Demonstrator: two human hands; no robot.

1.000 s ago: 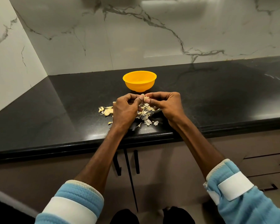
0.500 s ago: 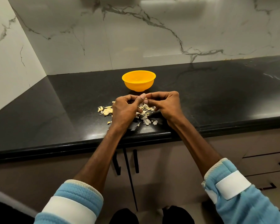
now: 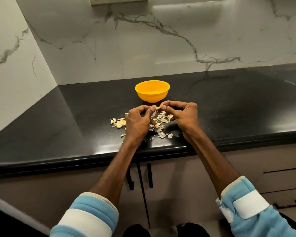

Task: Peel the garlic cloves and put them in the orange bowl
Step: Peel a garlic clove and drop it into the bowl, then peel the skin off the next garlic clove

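Between my two hands a small pale garlic clove (image 3: 157, 107) is pinched at the fingertips, just in front of the orange bowl (image 3: 152, 91). My left hand (image 3: 139, 121) grips it from the left with thumb and fingers curled. My right hand (image 3: 181, 115) pinches it from the right. Several unpeeled garlic cloves (image 3: 118, 122) lie on the black counter left of my left hand. Loose garlic skins (image 3: 161, 128) are scattered under and between both hands. The bowl's inside is barely visible.
The black stone counter (image 3: 229, 106) runs wide to both sides, with a marble wall (image 3: 143, 45) behind and on the left. The counter's front edge (image 3: 92, 156) lies just below my wrists. Cabinet doors with black handles (image 3: 149, 175) are underneath.
Both hands have stayed over the skin pile, working the clove at the fingertips. The clove now shows a little more between the thumbs.
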